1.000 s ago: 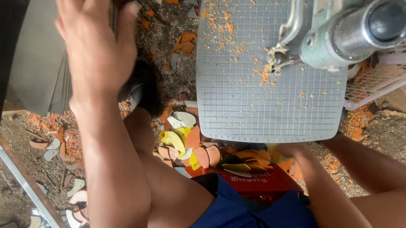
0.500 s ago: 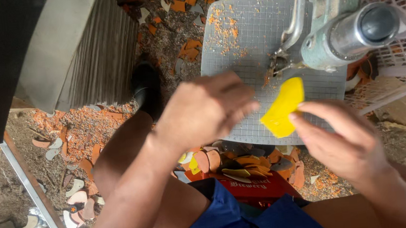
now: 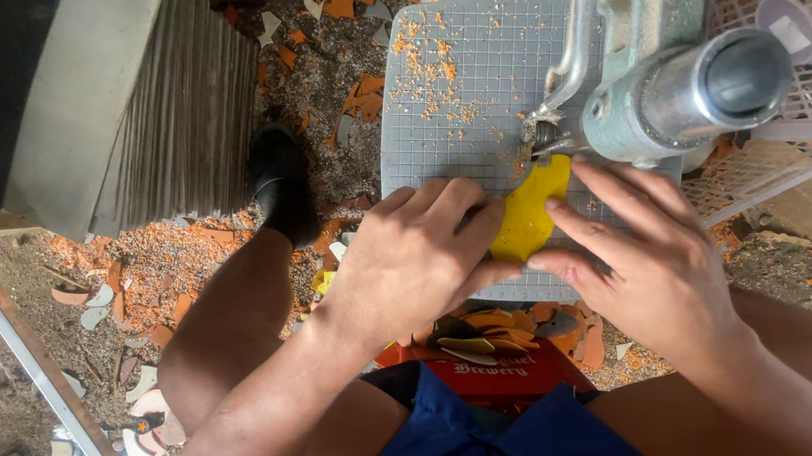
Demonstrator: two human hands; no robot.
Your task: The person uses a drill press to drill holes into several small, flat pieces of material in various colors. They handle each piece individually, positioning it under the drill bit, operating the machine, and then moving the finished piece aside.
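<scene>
Grey gridded cutting table w/ orange dust, green-grey cutter machine over it. Left hand & right hand both pinch yellow tile piece, flat on table, tip at cutter.

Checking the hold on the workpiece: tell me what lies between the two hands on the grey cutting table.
In the head view, the yellow tile piece lies between the left hand and right hand, fingers of both pressing it onto the gridded table.
</scene>
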